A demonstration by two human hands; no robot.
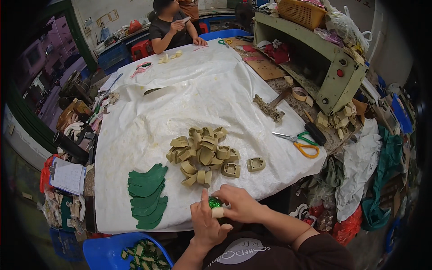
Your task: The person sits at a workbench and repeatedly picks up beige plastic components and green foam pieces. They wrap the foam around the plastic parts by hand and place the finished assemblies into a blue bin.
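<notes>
1. I take the heap of beige heel-shaped pieces (207, 155) as my landmark; it sits on the worktop, which is spread with a white sheet (126, 139).
2. My working thing, 1 shiny green piece (215, 202), is on the near side of the heap, between my 2 hands.
3. My right hand (236, 204) has a narrow grip, its fingers bent onto the green piece.
4. My left hand (205, 220) has its fingers reaching up alongside the same piece and its thumb standing apart; I cannot tell how firmly that grip closes.
5. Left of the heap and nearer me, dull green cut strips (146, 195) overlap in a stack. Just right of the heap, 1 beige piece (256, 164) lies alone; farther right are scissors (299, 140).
6. Well to the near left of the heap, a blue basin (96, 247) holds green-and-beige pieces (144, 254) that look covered.
7. I judge the step in hand to be fitting a glittery green cover over 1 beige piece, not yet finished.
8. As I read it, the next move calls for a steady left hold while the right fingertips smooth and press the cover down, without skewing it.
</notes>
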